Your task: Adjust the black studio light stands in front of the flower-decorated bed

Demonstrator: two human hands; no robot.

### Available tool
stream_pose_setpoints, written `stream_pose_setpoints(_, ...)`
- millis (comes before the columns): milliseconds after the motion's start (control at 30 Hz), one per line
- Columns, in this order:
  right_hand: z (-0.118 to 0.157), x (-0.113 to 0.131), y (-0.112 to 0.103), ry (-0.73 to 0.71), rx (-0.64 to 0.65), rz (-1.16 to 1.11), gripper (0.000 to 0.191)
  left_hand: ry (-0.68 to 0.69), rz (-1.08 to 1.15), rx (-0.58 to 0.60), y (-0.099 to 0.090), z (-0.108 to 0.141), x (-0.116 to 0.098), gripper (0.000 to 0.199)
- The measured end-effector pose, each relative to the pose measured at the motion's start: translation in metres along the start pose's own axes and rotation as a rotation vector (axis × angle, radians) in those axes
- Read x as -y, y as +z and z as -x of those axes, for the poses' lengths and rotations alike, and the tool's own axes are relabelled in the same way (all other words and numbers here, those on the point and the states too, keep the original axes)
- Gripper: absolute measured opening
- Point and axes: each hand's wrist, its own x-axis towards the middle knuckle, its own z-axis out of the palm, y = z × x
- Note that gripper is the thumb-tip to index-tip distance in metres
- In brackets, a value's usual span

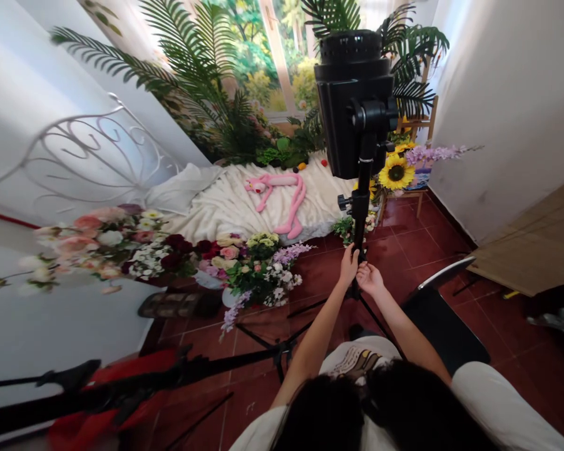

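"Where's the stand (359, 219)?"

"Upright between the hands, on the red tiled floor (404, 248). Its black lamp (350, 119) sits at twelve o'clock from them."

"And the fingers?"

"The left hand (348, 268) has its fingers closed round the pole. The right hand's (370, 279) are curled just beside it; I can't tell whether they pinch anything."

"What else is in the room?"

"At ten o'clock from the hands, a bed under a rumpled cream blanket (220, 203), with a pink toy (288, 180) lying across it. Beyond, also at ten, a curly metal headboard (118, 108) against a pale wall."

"Around that?"

"Mixed flowers (258, 266) at nine, palm leaves (188, 69) at eleven, sunflowers (397, 172) at one, a plain white wall (511, 113) at two, a black chair (446, 329) at four."

"At eight?"

"A second black tripod (235, 360), leaning low over the tiles."
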Motion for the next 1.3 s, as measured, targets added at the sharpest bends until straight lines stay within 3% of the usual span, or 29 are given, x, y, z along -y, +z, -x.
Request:
stream_pose_setpoints(133, -0.007, -0.022, -0.002, 0.117, -0.094, 0.007, 0.026, 0.067, 0.054, -0.018, -0.023, 0.011, 0.003, 0.045)
stream_pose_setpoints(267, -0.022, -0.053, 0.008, 0.222, -0.085, 0.146, 0.021, 0.014, 0.018, -0.210, -0.070, 0.029, 0.018, 0.041)
stream_pose_setpoints(500, -0.043, -0.143, 0.053, 0.444, 0.225, 0.516, 0.013, -0.031, -0.027, -0.654, -0.185, 0.082, 0.042, 0.038)
stream_pose_setpoints(633, -0.037, -0.213, 0.080, 0.604, 0.351, 0.622, 0.011, -0.036, -0.072, -0.905, -0.247, 0.136, 0.045, 0.038)
stream_pose_setpoints(733, -0.024, -0.264, 0.093, 0.700, 0.473, 0.734, 0.007, -0.060, -0.094, -1.061, -0.279, 0.184, 0.045, 0.039)
stream_pose_setpoints(933, 0.004, -0.335, 0.104, 0.862, 0.514, 0.836, 0.010, -0.113, -0.112, -1.257, -0.305, 0.255, 0.041, 0.042)
stream_pose_setpoints(1033, 0.004, -0.353, 0.119, 0.741, 0.548, 1.037, 0.016, -0.102, -0.154, -1.352, -0.310, 0.265, 0.030, 0.040)
stream_pose_setpoints(1100, -0.003, -0.359, 0.141, 0.595, 0.676, 1.246, 0.012, -0.049, -0.186, -1.356, -0.315, 0.263, 0.018, 0.042)
stream_pose_setpoints(1167, -0.012, -0.362, 0.168, 0.498, 0.888, 1.494, 0.009, 0.012, -0.223, -1.310, -0.320, 0.256, 0.006, 0.046)
stream_pose_setpoints(1300, -0.030, -0.364, 0.223, 0.570, 1.283, 1.914, 0.020, 0.023, -0.253, -1.245, -0.331, 0.237, -0.010, 0.050)
